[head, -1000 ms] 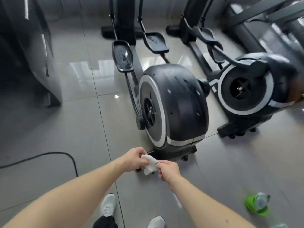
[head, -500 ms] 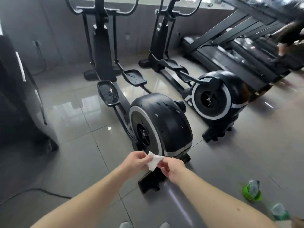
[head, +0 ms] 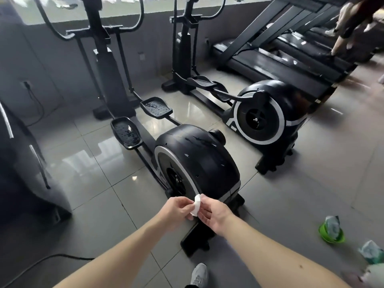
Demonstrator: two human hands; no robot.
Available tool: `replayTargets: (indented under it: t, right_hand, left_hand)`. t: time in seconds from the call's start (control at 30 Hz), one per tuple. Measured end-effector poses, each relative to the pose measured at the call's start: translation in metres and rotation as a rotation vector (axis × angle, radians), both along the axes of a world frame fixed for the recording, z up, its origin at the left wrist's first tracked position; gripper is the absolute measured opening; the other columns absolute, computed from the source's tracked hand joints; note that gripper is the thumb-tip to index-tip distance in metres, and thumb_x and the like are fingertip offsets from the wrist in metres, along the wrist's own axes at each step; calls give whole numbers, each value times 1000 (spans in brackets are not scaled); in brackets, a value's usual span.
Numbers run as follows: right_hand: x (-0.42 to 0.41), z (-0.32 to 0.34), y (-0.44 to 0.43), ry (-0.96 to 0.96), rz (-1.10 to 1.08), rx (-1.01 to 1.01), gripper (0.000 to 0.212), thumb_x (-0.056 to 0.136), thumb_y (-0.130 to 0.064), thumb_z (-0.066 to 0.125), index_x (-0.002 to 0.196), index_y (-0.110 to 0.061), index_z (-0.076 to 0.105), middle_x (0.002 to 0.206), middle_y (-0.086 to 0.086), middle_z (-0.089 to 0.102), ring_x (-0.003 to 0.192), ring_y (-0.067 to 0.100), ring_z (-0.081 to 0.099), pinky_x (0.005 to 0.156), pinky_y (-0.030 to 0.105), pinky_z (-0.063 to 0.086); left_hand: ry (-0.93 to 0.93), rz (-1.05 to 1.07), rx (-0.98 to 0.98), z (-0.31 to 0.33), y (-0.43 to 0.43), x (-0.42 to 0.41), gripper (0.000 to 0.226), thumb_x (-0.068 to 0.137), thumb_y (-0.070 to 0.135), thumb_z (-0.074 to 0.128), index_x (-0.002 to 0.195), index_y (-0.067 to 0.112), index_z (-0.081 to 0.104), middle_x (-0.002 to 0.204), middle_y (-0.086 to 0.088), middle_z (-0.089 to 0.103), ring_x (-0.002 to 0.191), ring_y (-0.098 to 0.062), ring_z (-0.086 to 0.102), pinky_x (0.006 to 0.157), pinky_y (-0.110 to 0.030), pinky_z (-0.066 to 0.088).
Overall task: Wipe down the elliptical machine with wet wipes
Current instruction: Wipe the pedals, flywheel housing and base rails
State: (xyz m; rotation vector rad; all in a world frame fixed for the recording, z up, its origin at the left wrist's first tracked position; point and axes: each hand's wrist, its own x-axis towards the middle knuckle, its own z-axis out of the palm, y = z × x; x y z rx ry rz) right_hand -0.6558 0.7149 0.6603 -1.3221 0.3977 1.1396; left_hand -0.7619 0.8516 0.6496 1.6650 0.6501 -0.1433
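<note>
The two hands meet in the near middle of the view, at the rear end of the elliptical machine (head: 207, 163). The left hand (head: 176, 212) and the right hand (head: 215, 215) each pinch the wet wipe (head: 196, 205) with curled fingers, one from either side. The small white folded wipe hangs between them, in front of the lower edge of the machine's black flywheel housing; whether it touches the housing cannot be told.

The machine runs from near to far. Its rear foot (head: 195, 242) lies below the hands, partly hidden by the right forearm. The left pedal (head: 126, 133) and right pedal (head: 156, 107) stand beyond the housing, both with shiny patches. Its column and handlebars rise by the far wall.

To the right, well apart, stands a second elliptical (head: 261, 117), and beyond it a row of treadmills (head: 280, 59). A dark machine (head: 22, 163) fills the left edge.

On the grey tiled floor (head: 93, 183) a black cable (head: 52, 258) curves at near left. A green tub (head: 332, 239) sits at near right, with crumpled packets (head: 372, 251) just beside it. A white shoe (head: 199, 274) shows at the bottom edge.
</note>
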Motion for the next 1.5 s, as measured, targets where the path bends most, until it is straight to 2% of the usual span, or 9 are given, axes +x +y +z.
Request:
replayTargets:
  t: [0.17, 0.57, 0.7, 0.87, 0.93, 1.1, 1.27, 1.37, 1.5]
  right_hand:
    - [37, -12, 5, -13, 64, 79, 22, 99, -21, 68, 118, -11, 74, 104, 7, 78, 88, 18, 74, 77, 27, 58]
    - [122, -33, 23, -43, -132, -7, 14, 99, 2, 60, 108, -3, 70, 98, 15, 75, 77, 20, 72, 56, 25, 57]
    - [140, -51, 34, -34, -244, -66, 13, 97, 6, 61, 105, 2, 70, 104, 20, 73, 83, 23, 71, 62, 25, 58]
    - [156, -67, 66, -9, -416, -142, 9, 97, 2, 64, 98, 0, 73, 92, 16, 75, 78, 21, 70, 68, 27, 58]
    - [165, -69, 81, -8, -460, -198, 9, 96, -2, 67, 95, -4, 76, 87, 14, 76, 77, 20, 70, 74, 29, 57]
    - [179, -62, 126, 5, -646, -350, 10, 96, 2, 62, 95, 3, 73, 64, 1, 74, 50, 8, 65, 58, 19, 55]
    - [176, -61, 161, -55, -836, -517, 21, 96, 5, 58, 106, 24, 61, 48, -6, 65, 49, 5, 62, 74, 26, 57]
    - [180, -67, 167, -28, -953, -512, 23, 97, -3, 65, 113, 14, 67, 64, 11, 71, 62, 7, 65, 92, 40, 59]
    - [193, -86, 162, 26, -1055, -487, 19, 94, -6, 67, 111, -5, 72, 93, 8, 74, 75, 16, 68, 75, 30, 59]
  left_hand:
    - [65, -44, 89, 3, 8, 47, 6, 96, 18, 69, 94, 16, 74, 81, -10, 76, 71, -13, 69, 65, -21, 50]
    - [153, -41, 226, -4, 32, 144, 5, 93, 14, 68, 88, 15, 69, 67, 0, 69, 56, -9, 62, 59, -26, 48]
    - [226, -124, 235, -19, 55, 167, 8, 91, 12, 65, 86, 16, 70, 64, -1, 70, 57, -13, 59, 60, -28, 47]
    - [291, -284, 263, -48, 99, 206, 10, 79, 24, 62, 83, 22, 71, 72, -6, 75, 61, -18, 66, 66, -43, 60]
    - [294, -358, 294, -55, 116, 227, 9, 84, 22, 62, 87, 22, 70, 70, 0, 73, 62, -15, 67, 64, -36, 61]
    - [230, -599, 526, -68, 166, 284, 12, 89, 25, 61, 94, 21, 71, 90, 8, 69, 90, -19, 67, 80, -32, 55]
    - [140, -804, 767, -79, 196, 343, 23, 94, 26, 59, 114, 19, 67, 117, -1, 58, 114, -24, 56, 89, -35, 49]
    - [41, -893, 916, -85, 204, 374, 29, 95, 25, 58, 123, 16, 62, 126, -3, 53, 121, -26, 48, 98, -39, 45]
    - [-51, -930, 1060, -93, 210, 411, 37, 95, 27, 59, 130, 15, 57, 134, -5, 49, 125, -29, 43, 100, -41, 43]
